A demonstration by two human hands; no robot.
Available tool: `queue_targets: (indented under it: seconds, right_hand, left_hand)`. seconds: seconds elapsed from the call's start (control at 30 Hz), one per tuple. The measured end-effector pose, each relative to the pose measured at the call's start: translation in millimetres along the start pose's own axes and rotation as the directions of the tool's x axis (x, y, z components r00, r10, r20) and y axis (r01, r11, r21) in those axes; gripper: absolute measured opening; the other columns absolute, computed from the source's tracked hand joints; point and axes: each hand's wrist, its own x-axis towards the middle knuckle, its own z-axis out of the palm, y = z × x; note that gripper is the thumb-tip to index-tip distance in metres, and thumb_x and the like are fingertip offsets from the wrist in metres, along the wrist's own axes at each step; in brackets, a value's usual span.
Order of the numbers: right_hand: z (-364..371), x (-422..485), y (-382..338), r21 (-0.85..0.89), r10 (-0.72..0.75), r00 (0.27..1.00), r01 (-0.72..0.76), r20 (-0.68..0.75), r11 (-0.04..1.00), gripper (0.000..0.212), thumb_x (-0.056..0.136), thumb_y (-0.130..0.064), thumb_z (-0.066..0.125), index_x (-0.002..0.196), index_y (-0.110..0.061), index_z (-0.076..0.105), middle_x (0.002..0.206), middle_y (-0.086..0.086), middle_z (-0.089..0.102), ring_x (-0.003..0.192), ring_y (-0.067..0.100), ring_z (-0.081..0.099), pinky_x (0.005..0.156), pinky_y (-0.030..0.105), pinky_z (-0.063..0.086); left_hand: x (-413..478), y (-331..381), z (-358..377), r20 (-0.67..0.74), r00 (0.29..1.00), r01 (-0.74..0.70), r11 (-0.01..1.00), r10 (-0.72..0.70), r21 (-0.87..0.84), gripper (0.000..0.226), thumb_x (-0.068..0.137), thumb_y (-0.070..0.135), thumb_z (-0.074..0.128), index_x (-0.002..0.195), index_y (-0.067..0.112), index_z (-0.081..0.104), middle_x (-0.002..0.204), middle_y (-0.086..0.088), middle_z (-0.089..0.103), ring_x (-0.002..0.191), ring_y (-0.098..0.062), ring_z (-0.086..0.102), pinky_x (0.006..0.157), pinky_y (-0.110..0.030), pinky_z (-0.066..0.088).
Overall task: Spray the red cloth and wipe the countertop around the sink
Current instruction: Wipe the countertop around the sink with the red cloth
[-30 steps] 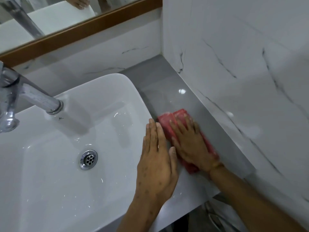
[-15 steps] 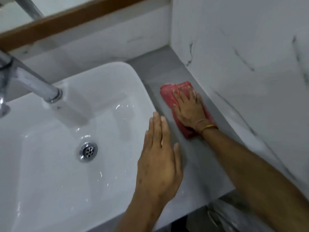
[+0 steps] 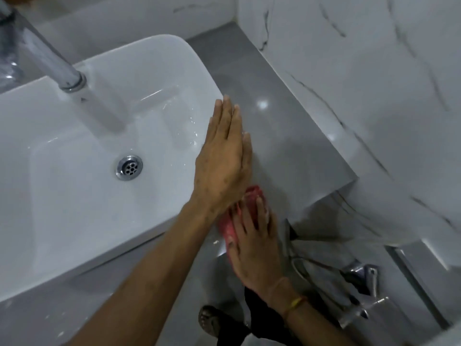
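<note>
The red cloth [image 3: 252, 196] lies bunched on the grey countertop [image 3: 287, 136] at its front edge, right of the white sink [image 3: 74, 196]. My right hand [image 3: 254, 243] presses flat on the cloth, covering most of it. My left hand [image 3: 224, 156] rests flat with fingers together on the sink's right rim, its wrist just above the cloth. No spray bottle is in view.
A chrome tap [image 3: 57, 68] reaches over the basin, with the drain [image 3: 129, 167] below it. A marble wall [image 3: 374, 83] bounds the counter on the right. Below the counter edge are chrome pipe fittings [image 3: 359, 278] and my foot [image 3: 212, 319] on the floor.
My right hand has dragged the red cloth from the far part of the counter back to its front edge. My left hand has stayed on the sink rim. The view has tilted downward.
</note>
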Motion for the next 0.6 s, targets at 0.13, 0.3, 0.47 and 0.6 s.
queue_targets:
  seconds: [0.13,0.3,0.47,0.6]
  right_hand:
    - [-4,-12,-23,0.08,-0.059,0.998,0.058,0.015,0.995,0.067,0.093,-0.042,0.034,0.15,-0.013,0.017,0.16,0.011,0.012,0.146,0.039,0.013,0.113,0.061,0.025]
    - [-48,4,8,0.686,0.199,0.979,-0.121,-0.035,0.718,0.057,0.093,-0.032,0.031,0.147,-0.015,0.024,0.153,0.006,0.033,0.138,0.019,0.035,0.115,0.039,0.031]
    - [-121,47,9,0.718,0.175,0.918,0.15,-0.357,0.68,0.05,0.095,-0.024,0.03,0.142,-0.004,0.033,0.145,0.015,0.042,0.134,0.022,0.039,0.112,0.05,0.036]
    - [-148,78,-33,0.339,-0.281,0.882,0.415,-0.379,0.844,0.053,0.095,-0.03,0.029,0.14,-0.004,0.037,0.146,0.015,0.045,0.135,0.023,0.039,0.116,0.041,0.027]
  left_hand:
    - [-82,-11,-10,-0.265,0.95,-0.187,0.981,0.168,-0.046,0.04,0.097,0.014,0.034,0.132,0.003,0.049,0.143,-0.015,0.048,0.136,-0.026,0.039,0.115,-0.034,0.03]
    - [-173,-18,47,0.009,1.0,0.029,0.998,-0.03,0.059,0.05,0.085,0.016,0.048,0.134,0.003,0.049,0.142,-0.017,0.049,0.134,-0.029,0.043,0.109,-0.043,0.04]
    - [-153,-34,107,0.198,0.941,0.217,0.938,-0.274,0.27,0.073,0.095,0.05,0.023,0.149,0.013,-0.009,0.16,-0.009,-0.012,0.146,-0.024,-0.016,0.118,-0.044,-0.017]
    - [-156,-44,117,0.116,0.951,0.236,0.918,-0.285,0.319,0.071,0.093,0.051,0.031,0.15,0.016,0.009,0.16,-0.007,0.005,0.147,-0.026,-0.001,0.119,-0.051,0.002]
